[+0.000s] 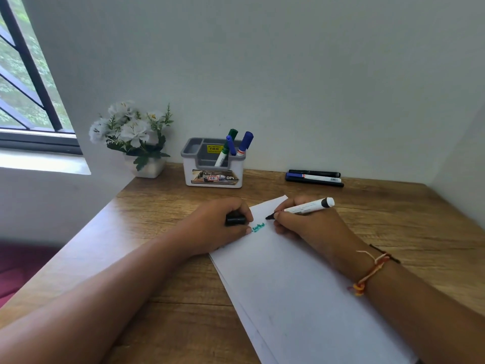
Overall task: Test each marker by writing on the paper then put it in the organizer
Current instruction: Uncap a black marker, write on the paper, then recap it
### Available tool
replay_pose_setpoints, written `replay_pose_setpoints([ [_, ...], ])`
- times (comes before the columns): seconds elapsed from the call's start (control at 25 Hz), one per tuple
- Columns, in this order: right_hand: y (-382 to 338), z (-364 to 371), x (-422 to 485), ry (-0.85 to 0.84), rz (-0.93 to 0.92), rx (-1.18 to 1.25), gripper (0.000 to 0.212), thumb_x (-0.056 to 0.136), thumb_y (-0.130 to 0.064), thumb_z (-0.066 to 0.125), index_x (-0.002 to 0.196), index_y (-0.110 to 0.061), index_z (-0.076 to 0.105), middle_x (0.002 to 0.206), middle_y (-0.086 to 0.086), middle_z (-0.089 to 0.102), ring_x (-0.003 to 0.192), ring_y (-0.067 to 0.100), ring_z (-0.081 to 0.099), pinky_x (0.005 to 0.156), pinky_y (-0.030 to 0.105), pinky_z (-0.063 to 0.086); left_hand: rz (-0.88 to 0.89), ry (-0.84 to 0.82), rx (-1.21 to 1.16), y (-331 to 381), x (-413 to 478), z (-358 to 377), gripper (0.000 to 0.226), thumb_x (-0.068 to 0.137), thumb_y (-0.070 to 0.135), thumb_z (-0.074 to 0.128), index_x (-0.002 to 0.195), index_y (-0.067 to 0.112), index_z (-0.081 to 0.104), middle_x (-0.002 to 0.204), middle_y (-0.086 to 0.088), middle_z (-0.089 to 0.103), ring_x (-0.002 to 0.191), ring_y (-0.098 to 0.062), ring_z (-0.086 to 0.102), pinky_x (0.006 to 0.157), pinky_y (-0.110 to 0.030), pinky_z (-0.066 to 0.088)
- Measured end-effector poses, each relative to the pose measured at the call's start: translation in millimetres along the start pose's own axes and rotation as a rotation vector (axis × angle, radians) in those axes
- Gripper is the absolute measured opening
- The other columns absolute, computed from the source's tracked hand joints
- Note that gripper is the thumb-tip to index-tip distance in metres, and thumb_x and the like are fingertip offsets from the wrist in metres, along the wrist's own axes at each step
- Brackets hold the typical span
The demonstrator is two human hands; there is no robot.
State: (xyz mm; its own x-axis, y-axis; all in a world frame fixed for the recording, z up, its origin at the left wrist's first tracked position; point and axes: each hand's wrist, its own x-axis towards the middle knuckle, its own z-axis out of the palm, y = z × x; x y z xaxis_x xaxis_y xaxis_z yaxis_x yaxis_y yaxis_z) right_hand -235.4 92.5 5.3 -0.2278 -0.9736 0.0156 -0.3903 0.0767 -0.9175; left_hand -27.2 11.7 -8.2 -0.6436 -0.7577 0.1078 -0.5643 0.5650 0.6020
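Looks like the person is roughly halfway through. The right hand (301, 227) is pinching a black marker (305, 207) near its nib, fingers curled tight, and the nib is poking out just left of the fingertips onto the paper (301, 298). The left hand (217, 227) is curling around the black cap (235, 220), right across from that nib. One green scribble (258, 228) is sitting just below it. Three capped markers (245, 143) are standing in the organizer (212, 177) beyond the left hand. Three loose markers (313, 177) are lying beyond the right hand, probably untested.
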Motion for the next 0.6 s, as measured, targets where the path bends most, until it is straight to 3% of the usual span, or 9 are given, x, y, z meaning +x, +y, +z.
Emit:
replay_pose_setpoints([
  [0.24, 2.9, 0.3, 2.3, 0.048, -0.038, -0.073, 0.013, 0.083, -0.019, 0.067, 0.077, -0.010, 0.074, 0.073, 0.004, 0.078, 0.070, 0.020, 0.073, 0.070, 0.034, 0.058, -0.003, -0.011, -0.030, -4.2, 2.2, 0.5, 0.021, 0.086, 0.030, 0.075, 0.099, 0.041, 0.064, 0.108, 0.019, 0.065, 0.103, -0.003, 0.062, 0.089, -0.022, 0.055],
  [0.44, 2.3, 4.2, 1.3, 0.040, -0.068, -0.181, 0.009, 0.079, -0.021, 0.069, 0.073, -0.016, 0.072, 0.072, 0.002, 0.076, 0.058, 0.003, 0.063, 0.052, 0.015, 0.048, 0.013, -0.026, -0.001, -5.0, 3.0, 0.6, 0.017, 0.089, 0.031, 0.072, 0.100, 0.041, 0.066, 0.106, 0.020, 0.067, 0.100, 0.000, 0.060, 0.086, -0.020, 0.052],
  [0.6, 2.8, 1.2, 4.0, 0.034, -0.036, -0.155, 0.013, 0.077, -0.024, 0.066, 0.074, -0.012, 0.071, 0.073, 0.005, 0.078, 0.068, 0.022, 0.072, 0.065, 0.037, 0.058, -0.003, -0.038, 0.007, -4.6, 3.5, 1.2, 0.017, 0.090, 0.033, 0.071, 0.102, 0.043, 0.066, 0.107, 0.021, 0.067, 0.098, -0.003, 0.061, 0.087, -0.026, 0.056],
])
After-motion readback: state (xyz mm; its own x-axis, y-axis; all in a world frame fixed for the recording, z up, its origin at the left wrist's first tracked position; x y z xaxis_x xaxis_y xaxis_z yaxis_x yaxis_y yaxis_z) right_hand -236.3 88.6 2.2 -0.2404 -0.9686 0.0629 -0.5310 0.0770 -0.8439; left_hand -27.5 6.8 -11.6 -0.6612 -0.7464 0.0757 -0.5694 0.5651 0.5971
